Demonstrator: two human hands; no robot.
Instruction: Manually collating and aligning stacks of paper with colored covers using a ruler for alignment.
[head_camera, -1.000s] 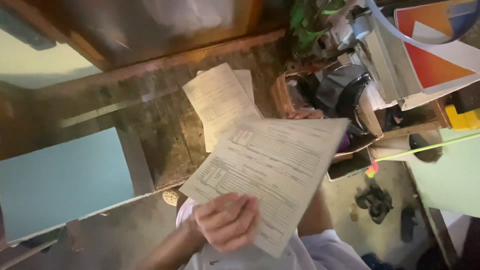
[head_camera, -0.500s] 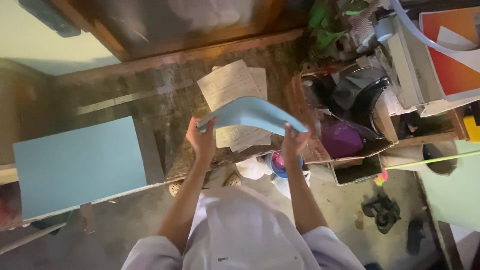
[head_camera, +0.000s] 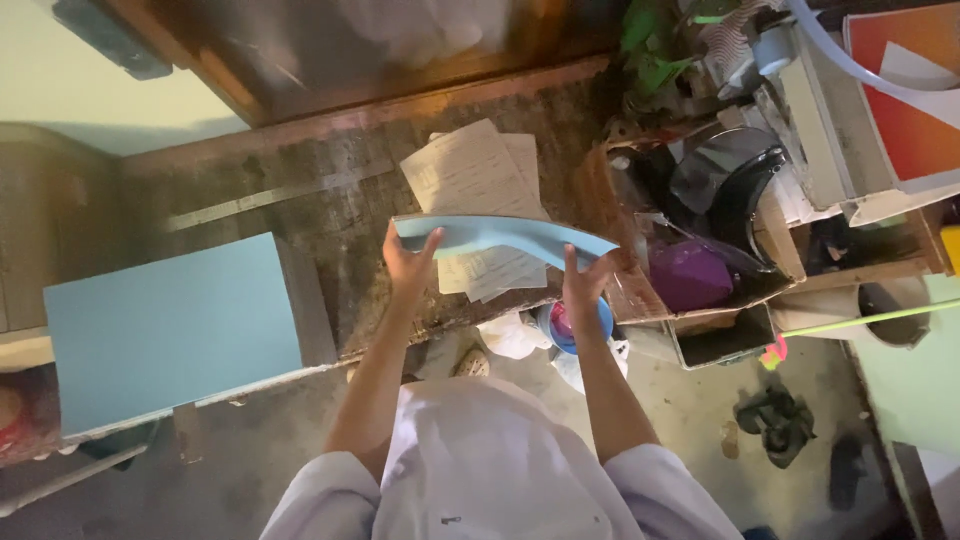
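My left hand and my right hand hold a light blue sheet by its two ends, level and seen nearly edge-on, bowed upward in the middle. It hovers over a worn dark wooden table. Beneath and beyond it lie several white printed papers in a loose stack on the table. My white sleeves and white shirt fill the bottom of the view.
A flat light blue board lies at the table's left end. An open box with a black helmet and a purple object stands at right. A blue and pink cup and dark shoes sit on the floor.
A second ago one hand held a printed paper up close. That paper is gone from my hands; both hands now grip the blue sheet, held steady over the papers.
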